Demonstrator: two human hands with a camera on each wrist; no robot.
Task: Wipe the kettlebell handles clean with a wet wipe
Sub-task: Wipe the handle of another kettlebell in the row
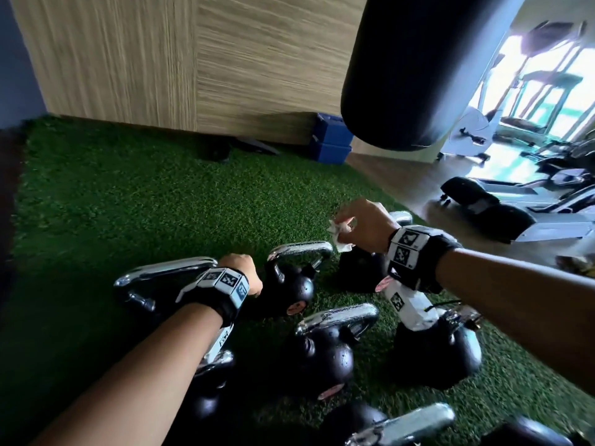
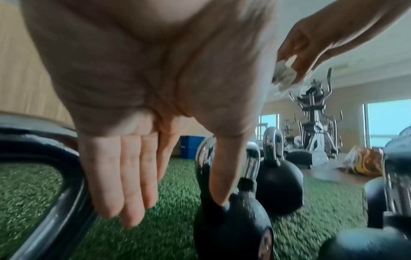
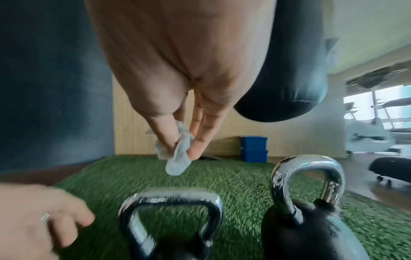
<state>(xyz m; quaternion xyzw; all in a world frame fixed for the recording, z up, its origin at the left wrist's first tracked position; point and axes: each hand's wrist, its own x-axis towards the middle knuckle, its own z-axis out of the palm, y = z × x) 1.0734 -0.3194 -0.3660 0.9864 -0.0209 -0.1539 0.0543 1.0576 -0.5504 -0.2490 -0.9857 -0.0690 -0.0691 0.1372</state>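
Observation:
Several black kettlebells with chrome handles stand close together on green turf. My right hand (image 1: 357, 225) hangs in the air above the far right kettlebell (image 1: 362, 268) and pinches a crumpled white wet wipe (image 1: 339, 233) (image 3: 179, 156) between thumb and fingers. My left hand (image 1: 244, 273) is low between the big chrome handle (image 1: 167, 272) on the left and the middle kettlebell (image 1: 289, 284). Its fingers are straight and hold nothing, and the thumb tip (image 2: 220, 197) rests against that kettlebell's black body (image 2: 235, 228).
A black punching bag (image 1: 415, 69) hangs over the far right. A wood-panelled wall (image 1: 193, 59) closes the far side, with blue boxes (image 1: 331, 143) at its foot. Exercise machines (image 1: 515, 201) stand on the wooden floor to the right. Open turf (image 1: 128, 194) lies beyond the kettlebells.

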